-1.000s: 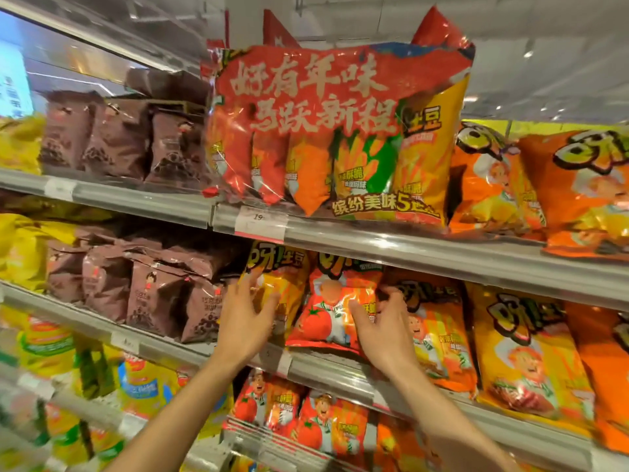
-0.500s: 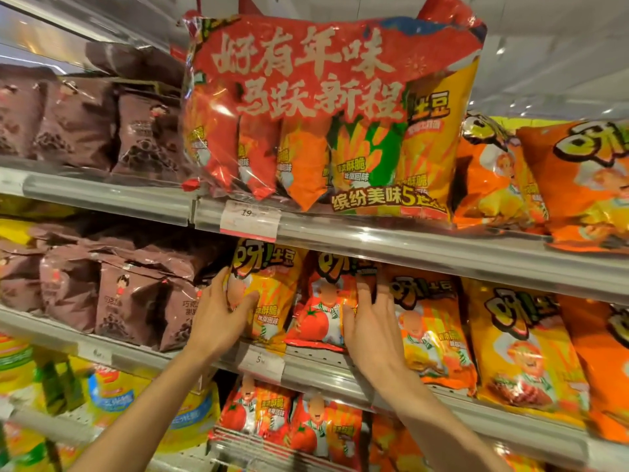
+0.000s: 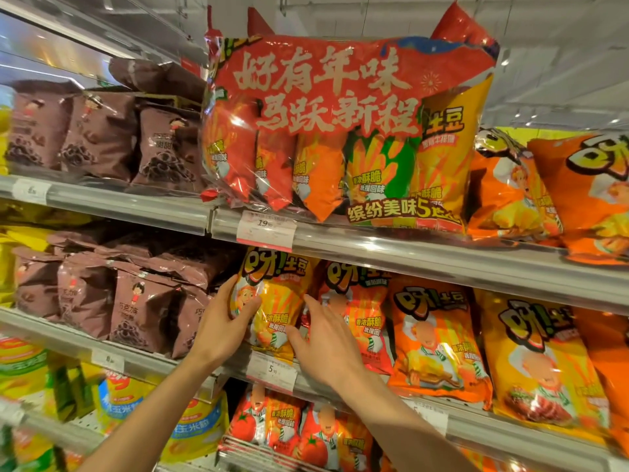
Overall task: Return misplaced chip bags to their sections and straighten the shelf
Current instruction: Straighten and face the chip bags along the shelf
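A yellow chip bag [image 3: 279, 301] stands upright at the left end of the middle shelf [image 3: 442, 264]. My left hand [image 3: 224, 325] grips its left edge, thumb across the front. My right hand [image 3: 326, 345] lies with spread fingers against the bag's right edge, where it meets a red tomato-flavour bag [image 3: 357, 311]. Orange bags [image 3: 435, 338] and another yellow bag [image 3: 544, 362] continue the row to the right. A big red multi-pack [image 3: 340, 131] sits on the shelf above.
Brown snack bags [image 3: 136, 301] fill the left side of the middle and upper shelves. Red tomato bags [image 3: 299, 434] and yellow corn-snack bags [image 3: 190, 424] stand on the lower shelf. Price tags [image 3: 272, 369] hang on the shelf rails.
My right hand has slid left from the red tomato bag to the yellow bag's right edge. My left hand has kept hold of the yellow bag's left side. The camera has come closer.
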